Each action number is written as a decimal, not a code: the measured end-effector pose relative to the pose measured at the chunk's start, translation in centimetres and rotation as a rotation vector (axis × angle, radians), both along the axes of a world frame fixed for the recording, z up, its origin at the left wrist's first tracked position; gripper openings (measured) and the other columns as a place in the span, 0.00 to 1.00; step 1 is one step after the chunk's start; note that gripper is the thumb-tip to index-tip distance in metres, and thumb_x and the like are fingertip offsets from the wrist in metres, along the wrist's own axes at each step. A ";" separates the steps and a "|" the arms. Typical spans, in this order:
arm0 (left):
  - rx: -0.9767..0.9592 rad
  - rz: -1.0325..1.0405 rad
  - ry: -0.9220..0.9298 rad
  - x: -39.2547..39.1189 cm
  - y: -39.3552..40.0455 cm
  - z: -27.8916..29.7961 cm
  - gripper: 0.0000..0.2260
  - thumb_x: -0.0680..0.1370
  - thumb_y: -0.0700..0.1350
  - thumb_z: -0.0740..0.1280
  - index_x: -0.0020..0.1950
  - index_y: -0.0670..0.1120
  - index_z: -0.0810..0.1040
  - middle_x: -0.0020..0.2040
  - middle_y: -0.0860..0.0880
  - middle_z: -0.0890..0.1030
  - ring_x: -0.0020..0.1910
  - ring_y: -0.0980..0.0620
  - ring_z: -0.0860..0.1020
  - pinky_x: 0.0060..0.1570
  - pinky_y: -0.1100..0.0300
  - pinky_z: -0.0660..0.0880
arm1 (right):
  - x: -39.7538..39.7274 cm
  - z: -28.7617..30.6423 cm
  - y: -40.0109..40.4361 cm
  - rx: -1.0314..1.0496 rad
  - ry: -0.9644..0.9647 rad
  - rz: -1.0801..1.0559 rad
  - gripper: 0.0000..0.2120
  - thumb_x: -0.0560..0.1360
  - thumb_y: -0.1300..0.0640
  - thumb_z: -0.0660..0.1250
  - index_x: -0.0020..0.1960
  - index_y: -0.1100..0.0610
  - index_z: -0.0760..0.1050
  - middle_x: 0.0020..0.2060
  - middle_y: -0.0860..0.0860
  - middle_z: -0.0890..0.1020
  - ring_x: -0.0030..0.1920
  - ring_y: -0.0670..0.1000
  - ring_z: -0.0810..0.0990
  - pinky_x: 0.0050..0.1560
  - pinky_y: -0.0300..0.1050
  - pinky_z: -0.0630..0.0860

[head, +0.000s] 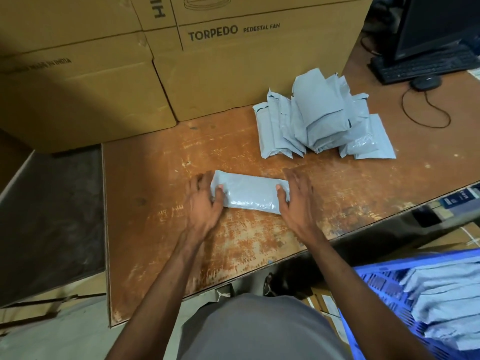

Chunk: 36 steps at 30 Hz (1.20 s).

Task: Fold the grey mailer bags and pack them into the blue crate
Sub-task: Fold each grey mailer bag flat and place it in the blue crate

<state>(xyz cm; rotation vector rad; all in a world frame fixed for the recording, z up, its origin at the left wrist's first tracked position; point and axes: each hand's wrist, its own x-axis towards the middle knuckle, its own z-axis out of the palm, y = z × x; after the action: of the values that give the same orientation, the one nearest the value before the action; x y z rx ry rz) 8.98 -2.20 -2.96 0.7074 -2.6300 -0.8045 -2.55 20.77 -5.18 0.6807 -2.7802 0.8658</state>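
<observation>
Mailer [249, 194] folded, flat on worktop [161, 229], one of my hands at each end.

Left hand [205, 201] grips the left end: thumb on top, fingers curled round the far edge. Right hand [296, 198] holds the right end: thumb on top, fingers fairly straight along the far side. Step in hand, I'd judge: fold done or near done, squaring it up before lifting. Next: lift it, keep it pinched so the fold doesn't spring open, then swing right and down to crate [384, 284] below the worktop edge and lay it on the mailers already inside. Pile [322, 120] at the back right not yet done, so plenty left.
</observation>
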 end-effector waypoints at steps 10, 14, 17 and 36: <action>-0.250 -0.370 -0.129 -3.3 1.1 -3.2 0.24 0.87 0.54 0.49 0.83 0.49 0.61 0.82 0.51 0.63 0.82 0.54 0.57 0.78 0.46 0.57 | 1.4 -0.9 -3.7 0.202 -0.042 0.144 0.31 0.86 0.40 0.40 0.79 0.54 0.66 0.78 0.51 0.70 0.81 0.53 0.60 0.78 0.62 0.59; -0.277 -0.331 -0.110 -3.2 1.7 -3.5 0.24 0.88 0.53 0.48 0.83 0.49 0.60 0.82 0.51 0.63 0.82 0.53 0.58 0.79 0.49 0.55 | 0.9 -1.6 -3.6 0.193 -0.051 0.162 0.29 0.87 0.43 0.43 0.79 0.55 0.67 0.77 0.51 0.71 0.80 0.53 0.62 0.79 0.61 0.58; -0.275 -0.325 -0.115 -3.6 1.8 -3.7 0.23 0.87 0.52 0.48 0.84 0.51 0.59 0.82 0.51 0.63 0.81 0.52 0.59 0.79 0.48 0.55 | 0.5 -2.1 -3.8 0.173 -0.057 0.164 0.28 0.87 0.44 0.45 0.78 0.55 0.68 0.76 0.51 0.72 0.80 0.53 0.64 0.79 0.61 0.58; -0.156 -0.363 -0.106 -4.3 1.4 -3.7 0.23 0.87 0.52 0.50 0.82 0.48 0.62 0.81 0.51 0.64 0.81 0.52 0.58 0.80 0.44 0.52 | 0.1 -1.5 -3.9 0.210 -0.095 0.197 0.26 0.87 0.45 0.46 0.80 0.56 0.64 0.78 0.52 0.68 0.80 0.54 0.61 0.80 0.57 0.57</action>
<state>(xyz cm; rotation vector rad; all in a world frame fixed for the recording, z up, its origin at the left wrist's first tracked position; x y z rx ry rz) 4.70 -0.81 -6.63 0.2380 -2.9243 -0.6553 -2.44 16.86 -6.72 0.9855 -2.9557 0.6576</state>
